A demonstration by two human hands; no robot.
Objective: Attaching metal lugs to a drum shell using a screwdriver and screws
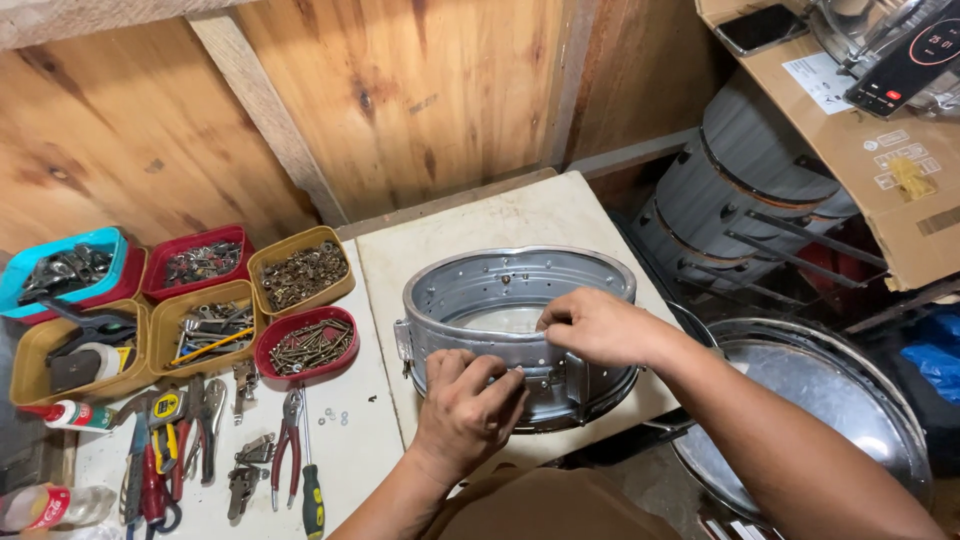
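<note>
- A bare silver metal snare drum shell (520,320), without heads, stands on its rim at the near edge of the white desk (480,225).
- The left hand (468,405) is curled against the shell's outer wall at the front, fingertips pinching at a small metal fitting there; what it grips is too small to tell.
- The right hand (597,325) hooks over the top rim, fingers bent inside, bracing the shell.
- The shell looks stiff, fairly light and smooth, likely to slide on the desk; the rim or the lugs look like the safest places to hold.
- To the left sit small trays: a teal tray (62,265), red trays (195,260), yellow trays (300,268) and a round red tray of screws (306,343).
- Pliers (290,440), a screwdriver (312,490) and a small glue bottle (70,415) lie below them.
- At upper right, a brown cardboard box (880,190) carries pale rectangular labels, one yellow-marked; dark drum shells (745,180) are stacked under it.
</note>
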